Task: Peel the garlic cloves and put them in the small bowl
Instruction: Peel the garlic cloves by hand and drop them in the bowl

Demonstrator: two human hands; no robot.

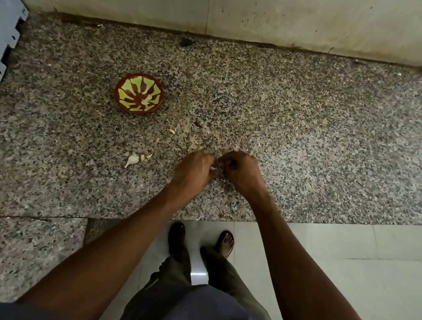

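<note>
Nearest the lens, two bare forearms run up from the bottom edge, above a dark shirt, olive trousers and sandalled feet on pale floor tiles. I read the scene from the head camera only.

Left hand (194, 167) and right hand (241, 172) meet over the front part of the speckled granite tabletop (307, 121). Both have fingers curled inward, knuckles up, and a pale sliver shows between them: I judge that each grip pinches the same garlic clove (214, 168), though the clove itself is almost wholly hidden.

Small bowl (139, 93), brown with a yellow-green petal pattern, stands on the tabletop to the left of and beyond the hands, well apart from them. At least one pale peeled piece lies inside it, right of centre; an exact count cannot be made.

Unpeeled clove (132, 160), white and tailed, lies on the tabletop left of the left hand, with small pale scraps (145, 156) just beside it. Another scrap (172, 131) lies between the hands and the bowl.

Progress, as I judge it: started but not finished. Some garlic is in the bowl, one clove is in hand, and at least one more waits.

No brand, label or legible writing appears anywhere in view.
</note>
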